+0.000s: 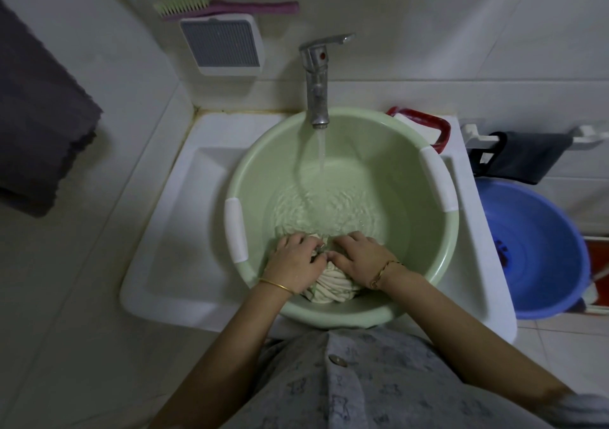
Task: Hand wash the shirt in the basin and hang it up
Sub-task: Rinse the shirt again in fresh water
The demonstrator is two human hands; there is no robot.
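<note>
Left hand: the left hand (296, 262) lies with fingers curled over the bunched cloth and grips it from the left; a thin gold bangle sits on the wrist.
Right hand: the right hand (359, 257) is curled too, clutching the same bundle from the right, its thumb close to the left hand's.
Shirt: the cream, crumpled cotton shirt (329, 288) sits gathered in a wad under and between both hands, against the near wall of the basin. Its far part is in the water and its near folds are above it.
Basin: the round pale-green plastic basin with white grip pads (412, 231) holds shallow, rippling water.
Tap: the chrome single-lever tap (317, 79) runs a thin stream of water (321, 152) into the far half of the basin, well apart from the shirt.
Sink: the white rectangular ceramic sink (184, 231) carries the basin.
Beyond: a blue plastic bucket (543, 247) stands on the floor to the right. A green-bristled brush with a pink handle (224, 7) rests above a grey-and-white wall box.
Step in hand: most likely wetting and kneading the shirt, early in the wash; I see no suds.
Next move: it calls for rubbing fabric against fabric with both hands, turning the wad so hidden folds get worked, and minding the water level as the tap runs.
</note>
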